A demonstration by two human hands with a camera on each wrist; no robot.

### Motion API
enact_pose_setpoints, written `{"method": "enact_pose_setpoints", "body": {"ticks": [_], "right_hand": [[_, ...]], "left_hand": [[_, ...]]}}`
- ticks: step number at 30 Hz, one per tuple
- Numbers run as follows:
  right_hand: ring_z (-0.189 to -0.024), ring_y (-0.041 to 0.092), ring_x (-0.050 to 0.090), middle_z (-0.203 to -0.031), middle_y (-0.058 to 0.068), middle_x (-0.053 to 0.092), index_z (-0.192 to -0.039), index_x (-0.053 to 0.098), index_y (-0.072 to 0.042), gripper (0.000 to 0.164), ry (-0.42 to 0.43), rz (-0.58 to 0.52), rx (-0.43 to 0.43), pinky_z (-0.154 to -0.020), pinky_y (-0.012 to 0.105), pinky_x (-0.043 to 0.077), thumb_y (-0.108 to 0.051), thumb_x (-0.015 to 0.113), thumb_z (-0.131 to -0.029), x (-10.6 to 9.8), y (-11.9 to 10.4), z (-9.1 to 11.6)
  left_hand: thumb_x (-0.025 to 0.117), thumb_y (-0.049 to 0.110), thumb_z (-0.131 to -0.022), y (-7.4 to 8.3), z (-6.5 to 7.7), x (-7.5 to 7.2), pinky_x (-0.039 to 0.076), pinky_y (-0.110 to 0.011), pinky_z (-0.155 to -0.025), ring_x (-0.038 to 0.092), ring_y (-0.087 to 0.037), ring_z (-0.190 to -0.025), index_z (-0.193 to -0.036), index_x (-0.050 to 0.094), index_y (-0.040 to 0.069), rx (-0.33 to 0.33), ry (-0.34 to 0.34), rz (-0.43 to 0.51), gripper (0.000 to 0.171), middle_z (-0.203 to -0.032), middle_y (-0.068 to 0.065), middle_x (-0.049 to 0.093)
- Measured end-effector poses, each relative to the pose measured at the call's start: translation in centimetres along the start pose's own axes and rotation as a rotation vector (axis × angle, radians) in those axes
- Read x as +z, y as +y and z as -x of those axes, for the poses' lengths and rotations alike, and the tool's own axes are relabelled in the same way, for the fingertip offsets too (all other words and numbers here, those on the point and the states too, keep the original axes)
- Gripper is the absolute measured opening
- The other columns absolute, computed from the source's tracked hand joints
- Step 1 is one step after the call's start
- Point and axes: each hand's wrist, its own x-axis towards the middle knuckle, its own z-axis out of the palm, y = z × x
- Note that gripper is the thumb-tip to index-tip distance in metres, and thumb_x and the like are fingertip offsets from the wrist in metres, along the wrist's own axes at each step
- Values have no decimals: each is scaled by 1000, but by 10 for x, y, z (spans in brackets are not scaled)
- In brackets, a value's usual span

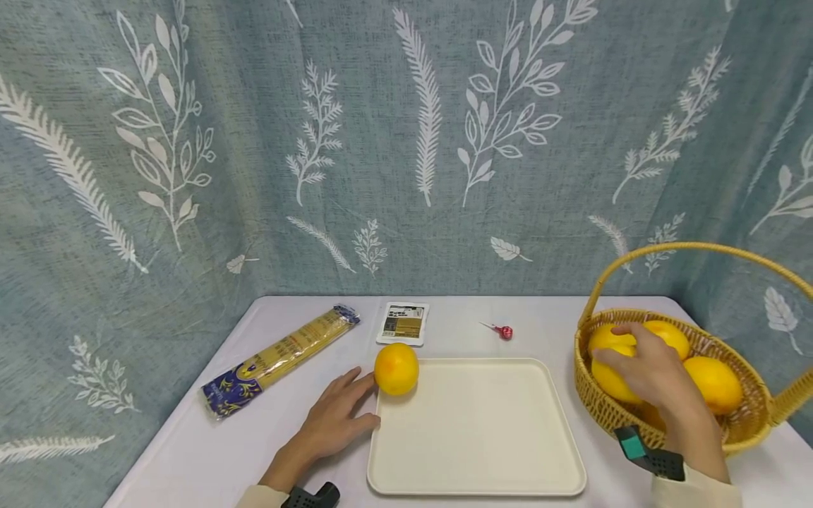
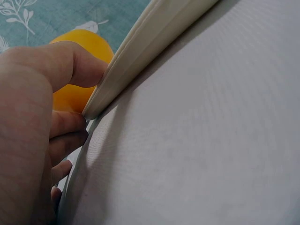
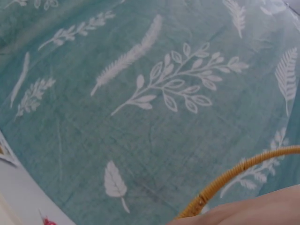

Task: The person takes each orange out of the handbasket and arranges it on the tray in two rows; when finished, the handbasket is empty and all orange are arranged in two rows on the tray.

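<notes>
My left hand (image 1: 336, 418) rests at the left edge of a cream tray (image 1: 476, 427), its fingers loosely bent. Its index finger touches or nearly touches an orange (image 1: 396, 369) at the tray's back left corner. In the left wrist view, the thumb (image 2: 86, 68) lies against the tray's side wall (image 2: 136, 51). My right hand (image 1: 657, 367) reaches into a wicker basket (image 1: 591, 398) among several oranges (image 1: 713, 384). Thumb and index finger are spread over the oranges on the left side; the other fingertips are hidden. The right wrist view shows only a bit of this hand (image 3: 258, 208).
A pack of spaghetti (image 1: 279, 360) lies at the left of the white table. Behind the tray are a flat white packet (image 1: 403, 324) and a red lollipop (image 1: 504, 331). The basket's tall handle (image 1: 692, 247) arches over the right side. A patterned curtain (image 1: 406, 155) hangs behind.
</notes>
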Motion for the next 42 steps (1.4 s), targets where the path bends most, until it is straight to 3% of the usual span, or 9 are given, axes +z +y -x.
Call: {"method": "enact_pose_setpoints", "body": {"ticks": [9, 16, 24, 29, 34, 42], "right_hand": [[-136, 54, 33, -154, 33, 34, -152, 38, -3, 78, 113, -117, -117, -100, 70, 37, -60, 52, -99, 13, -22, 5], [-121, 43, 51, -148, 30, 42, -153, 36, 1, 83, 121, -167, -184, -96, 56, 51, -60, 51, -99, 31, -34, 0], [-113, 38, 56, -144, 26, 47, -152, 42, -4, 74, 181, -193, -244, -88, 47, 56, -50, 63, -97, 51, -51, -7], [-109, 36, 57, -138, 24, 52, -144, 51, -1, 64, 198, -208, -299, -86, 43, 56, -34, 72, -93, 74, -59, -17], [-103, 31, 61, -128, 20, 61, -135, 59, -2, 56, 169, -263, -299, -82, 37, 56, -31, 76, -89, 105, -64, -25], [-109, 31, 60, -128, 18, 62, -134, 59, 1, 55, 168, -320, -335, -93, 44, 54, -24, 76, -88, 153, -67, -37]], "left_hand": [[69, 43, -84, -1, 0, 0, 24, -68, -117, 28, -37, -151, -151, 50, 19, 2, 2, 5, 74, -161, -10, 40], [69, 43, -84, -1, 0, -1, 24, -69, -116, 29, -38, -150, -151, 50, 18, -7, -4, 2, 74, -161, -12, 37], [69, 43, -84, 0, 1, -2, 24, -69, -117, 28, -38, -150, -151, 50, 18, -24, -5, 4, 74, -161, -12, 38], [69, 44, -84, -1, 0, -2, 24, -69, -116, 28, -38, -151, -152, 50, 19, -25, -7, 8, 74, -162, -11, 37], [70, 44, -84, -1, 0, -1, 24, -69, -116, 28, -38, -150, -151, 51, 19, -22, -7, 3, 74, -162, -11, 37], [69, 43, -85, 0, 1, 0, 25, -68, -116, 29, -37, -150, -151, 50, 19, -16, 3, -4, 73, -162, -11, 37]]}}
